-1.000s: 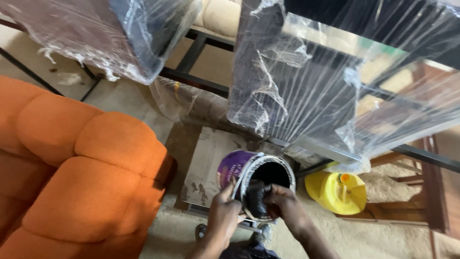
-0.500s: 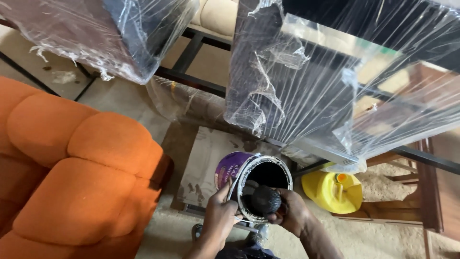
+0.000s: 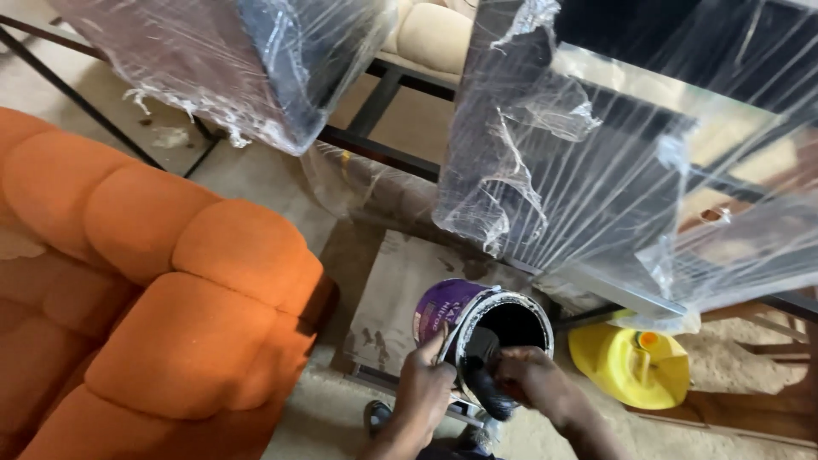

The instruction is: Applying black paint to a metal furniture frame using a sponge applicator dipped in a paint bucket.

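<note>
Paint can (image 3: 490,328) tilts on cardboard (image 3: 394,294) beside orange sofa (image 3: 162,298), plastic-wrapped furniture (image 3: 596,162) above.

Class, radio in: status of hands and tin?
Left hand grips purple round metal paint tin. Right hand dips black pad inside. Yellow plastic jerrycan beside.

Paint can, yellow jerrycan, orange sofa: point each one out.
paint can (image 3: 443,305), head view, purple side wall.
yellow jerrycan (image 3: 618,366), head view, top face left of the handle.
orange sofa (image 3: 183,341), head view, front cushion.

Purple paint can (image 3: 460,315) tilted, open; black inside
</note>
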